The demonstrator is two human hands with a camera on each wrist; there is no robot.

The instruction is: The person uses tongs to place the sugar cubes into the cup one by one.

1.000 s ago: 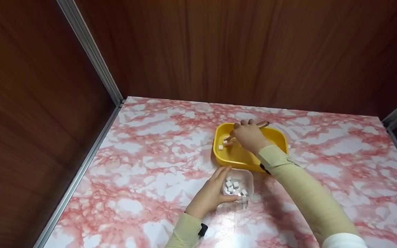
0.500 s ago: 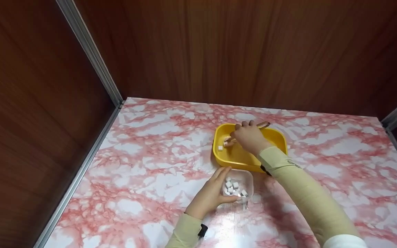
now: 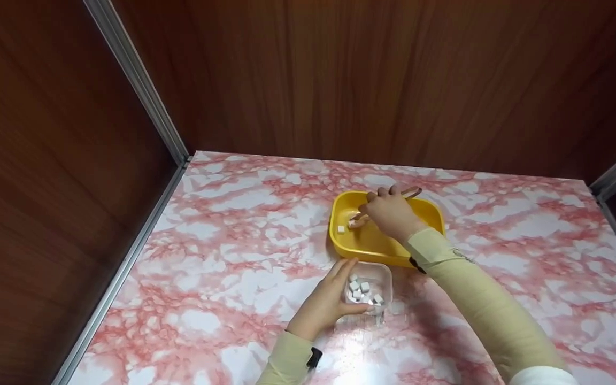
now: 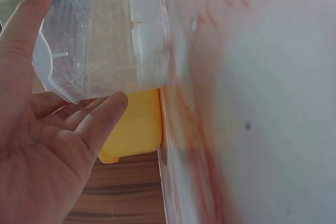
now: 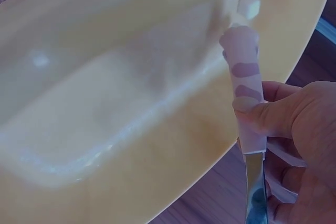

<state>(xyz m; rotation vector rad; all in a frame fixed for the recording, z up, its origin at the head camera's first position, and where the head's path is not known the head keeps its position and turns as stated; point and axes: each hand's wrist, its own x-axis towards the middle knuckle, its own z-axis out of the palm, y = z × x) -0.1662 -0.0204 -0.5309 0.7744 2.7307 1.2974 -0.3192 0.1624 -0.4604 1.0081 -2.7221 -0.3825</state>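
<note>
In the head view my right hand (image 3: 392, 215) reaches into a yellow tub (image 3: 375, 256), holding small tongs (image 5: 244, 72) with pink, dark-spotted tips and a metal handle. The tips point down at the tub's left end. A white cube (image 3: 340, 229) lies just left of them; something white shows at the tips, too small to tell whether it is gripped. My left hand (image 3: 323, 300) steadies a clear plastic container (image 4: 105, 30) in front of the tub, thumb on the near side and fingers on the far side. Several white cubes (image 3: 364, 287) lie inside it.
Under everything is a pink-and-white marbled tabletop (image 3: 222, 299). Dark wood panels (image 3: 308, 80) stand behind and at the sides, with metal strips (image 3: 139, 75) at the corners. The tub's near wall lies close to the clear container's far rim.
My right hand and the tongs have shifted very slightly right inside the tub. The left hand and the clear container stay in place.
</note>
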